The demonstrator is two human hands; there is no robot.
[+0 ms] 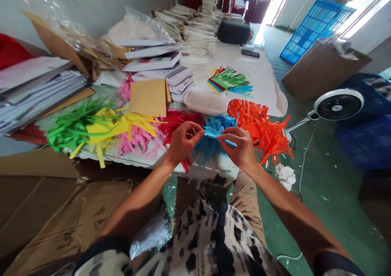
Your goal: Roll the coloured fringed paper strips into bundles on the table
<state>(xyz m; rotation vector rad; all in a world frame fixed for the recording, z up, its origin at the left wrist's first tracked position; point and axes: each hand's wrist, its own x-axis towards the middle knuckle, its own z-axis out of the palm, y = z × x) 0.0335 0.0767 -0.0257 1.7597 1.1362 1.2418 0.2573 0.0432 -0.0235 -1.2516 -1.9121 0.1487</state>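
Between my hands, near the table's front edge, is blue fringed tissue paper point(210, 139) with its strips hanging down. My left hand point(185, 141) pinches its left end between thumb and finger. The right end is pinched by my right hand point(238, 143). Beneath and behind lies more blue fringe point(221, 122). Red fringe point(180, 121) lies to the left, orange fringe point(262, 125) to the right. Further left are pink point(139, 139), yellow point(113, 123) and green fringed paper point(76, 123). A white plastic tray point(206, 100) sits just behind the blue fringe.
Behind the tray lies a fanned stack of coloured fringed sheets point(230, 80). A brown card point(148, 98) stands left of it, before piled white packets point(161, 60). A fan point(337, 107) is at the right; a cardboard box point(76, 215) is at lower left.
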